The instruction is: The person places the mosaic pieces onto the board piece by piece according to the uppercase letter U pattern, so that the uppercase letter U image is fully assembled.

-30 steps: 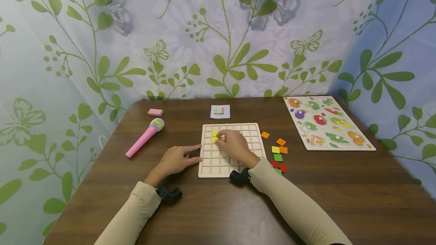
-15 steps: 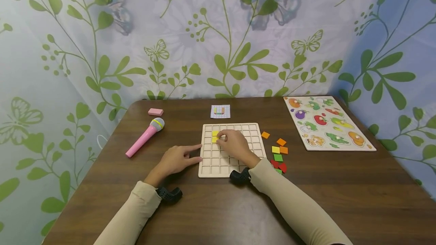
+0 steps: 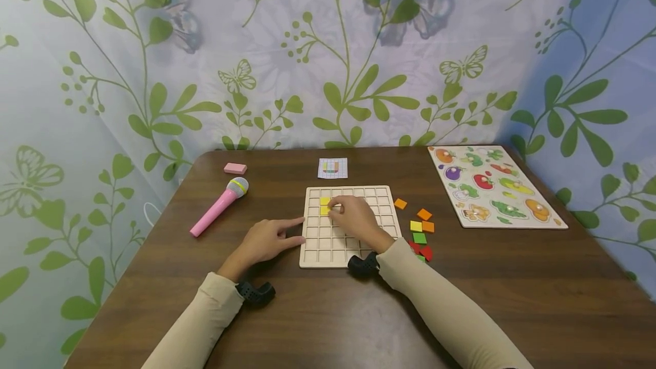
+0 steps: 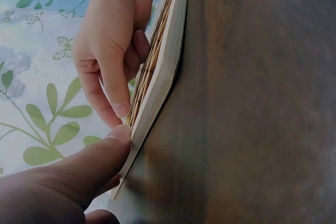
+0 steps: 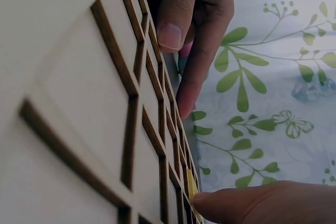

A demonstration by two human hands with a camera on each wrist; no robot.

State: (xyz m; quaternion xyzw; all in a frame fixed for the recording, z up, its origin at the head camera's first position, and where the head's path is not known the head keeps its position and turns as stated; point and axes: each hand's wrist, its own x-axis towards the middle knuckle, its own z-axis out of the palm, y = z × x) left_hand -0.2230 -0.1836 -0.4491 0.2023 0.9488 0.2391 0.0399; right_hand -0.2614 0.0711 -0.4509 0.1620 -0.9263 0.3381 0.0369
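Observation:
A pale wooden grid board [image 3: 318, 255] lies on the table in the head view. Two yellow square tiles sit one below the other in its upper left cells; the nearer yellow tile [image 3: 324, 210] is at the fingertips of my right hand [image 3: 352, 218], which pinches it down at the board. The right wrist view shows my thumb on the yellow edge [image 5: 192, 183]. My left hand [image 3: 265, 239] rests at the board's left side, thumb and index finger spread and touching its edge. Its thumb lies along the rim in the left wrist view.
Loose orange, yellow, green and red tiles [image 3: 419, 238] lie right of the board, partly behind my right sleeve. A small pattern card [image 3: 333, 168] is beyond it. A pink toy microphone [image 3: 217, 209] and pink block [image 3: 235, 168] lie left; a vegetable puzzle board [image 3: 497, 187] lies right.

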